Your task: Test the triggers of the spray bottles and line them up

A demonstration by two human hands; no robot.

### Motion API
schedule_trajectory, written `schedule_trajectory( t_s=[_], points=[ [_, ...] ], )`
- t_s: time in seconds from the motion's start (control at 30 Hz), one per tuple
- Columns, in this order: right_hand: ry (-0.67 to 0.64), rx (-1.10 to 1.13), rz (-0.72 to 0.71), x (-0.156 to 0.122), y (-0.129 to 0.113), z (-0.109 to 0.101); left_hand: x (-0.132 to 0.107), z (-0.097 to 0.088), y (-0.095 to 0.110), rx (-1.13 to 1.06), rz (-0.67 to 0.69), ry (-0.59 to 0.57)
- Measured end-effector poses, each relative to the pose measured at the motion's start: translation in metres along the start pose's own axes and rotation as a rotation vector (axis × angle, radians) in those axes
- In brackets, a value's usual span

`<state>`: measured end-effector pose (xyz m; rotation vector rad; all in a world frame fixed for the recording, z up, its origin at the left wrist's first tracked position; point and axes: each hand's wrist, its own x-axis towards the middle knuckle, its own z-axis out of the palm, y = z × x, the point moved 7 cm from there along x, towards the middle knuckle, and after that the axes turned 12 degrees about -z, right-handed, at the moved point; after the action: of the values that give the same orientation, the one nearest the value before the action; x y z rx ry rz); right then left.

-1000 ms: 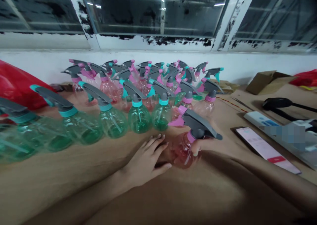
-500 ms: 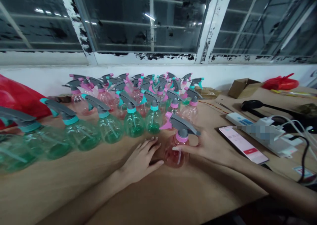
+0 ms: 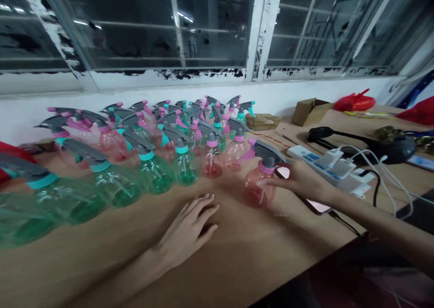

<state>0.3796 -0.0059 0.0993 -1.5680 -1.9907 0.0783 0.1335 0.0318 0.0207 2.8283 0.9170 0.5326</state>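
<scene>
My right hand (image 3: 301, 181) is wrapped round a pink spray bottle (image 3: 255, 191) with a grey and pink trigger head, its thumb across the front of the body. The bottle is roughly upright and leans slightly; whether its base touches the table I cannot tell. My left hand (image 3: 190, 226) lies open on the brown table (image 3: 230, 258) with the fingers spread, holding nothing. Beyond it stands a row of green spray bottles (image 3: 154, 175) with turquoise collars. Several pink spray bottles (image 3: 213, 161) stand behind and at the row's right end.
A phone (image 3: 318, 206) lies partly behind my right hand, beside a white power strip (image 3: 322, 163) with plugs and cables. Farther back are a black headset-like object (image 3: 383, 145), an open cardboard box (image 3: 308, 111) and a red plastic bag (image 3: 354, 101). A window wall (image 3: 142, 84) borders the table.
My right hand has carried the pink spray bottle to the right, toward the phone, which it now partly covers. My left hand stays on the table. The view has turned to the right.
</scene>
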Motion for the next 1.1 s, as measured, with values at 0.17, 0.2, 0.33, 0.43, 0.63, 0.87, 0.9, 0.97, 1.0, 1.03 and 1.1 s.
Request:
schedule_trajectory(
  t_s=[0.17, 0.2, 0.33, 0.43, 0.63, 0.87, 0.9, 0.97, 1.0, 1.03, 1.1],
  points=[
    [0.045, 0.107, 0.006, 0.008, 0.041, -0.005, 0.01, 0.002, 0.029, -0.109, 0.147, 0.019],
    [0.057, 0.124, 0.007, 0.011, 0.048, -0.005, 0.012, 0.002, 0.033, -0.119, 0.16, 0.017],
    [0.123, 0.187, 0.02, 0.023, 0.075, -0.004, 0.023, 0.002, 0.041, -0.149, 0.161, 0.018],
    [0.16, 0.222, 0.03, 0.034, 0.092, -0.003, 0.029, 0.003, 0.042, -0.16, 0.159, 0.018],
    [0.203, 0.306, 0.019, 0.055, 0.114, 0.004, 0.036, 0.006, 0.035, -0.181, 0.097, 0.0],
    [0.205, 0.328, -0.015, 0.066, 0.112, 0.006, 0.039, 0.006, 0.025, -0.191, 0.041, -0.012],
    [0.204, 0.322, -0.016, 0.067, 0.112, 0.006, 0.039, 0.006, 0.024, -0.193, 0.032, -0.012],
    [0.204, 0.307, -0.011, 0.066, 0.113, 0.007, 0.039, 0.006, 0.022, -0.199, 0.02, -0.006],
    [0.208, 0.297, -0.004, 0.064, 0.113, 0.007, 0.039, 0.005, 0.021, -0.203, 0.016, -0.002],
    [0.213, 0.287, 0.005, 0.062, 0.112, 0.007, 0.039, 0.004, 0.021, -0.205, 0.014, 0.003],
    [0.225, 0.267, 0.027, 0.055, 0.11, 0.006, 0.04, 0.002, 0.02, -0.203, 0.012, 0.01]
  ],
)
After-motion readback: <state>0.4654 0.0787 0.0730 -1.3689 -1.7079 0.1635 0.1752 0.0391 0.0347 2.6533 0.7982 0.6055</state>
